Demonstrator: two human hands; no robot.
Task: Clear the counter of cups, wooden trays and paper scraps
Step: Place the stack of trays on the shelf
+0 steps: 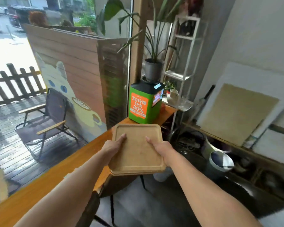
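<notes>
A square wooden tray [137, 149] with a raised rim is held in front of me, partly over the counter's edge. A second tray edge shows just beneath it at the near corner, so it looks like a stack of two. My left hand [113, 147] grips the left side with its thumb lying on the tray's top. On the opposite side, my right hand [159, 149] holds the tray the same way. The long wooden counter [59, 174] runs along the window from lower left to the far end.
A green and orange charging kiosk [143, 103] stands on the counter's far end with a potted plant [153, 68] on top. A white shelf unit [181, 66] is behind it. A bin [219, 161] and clutter fill the floor at right. Stool legs [111, 208] are below the counter.
</notes>
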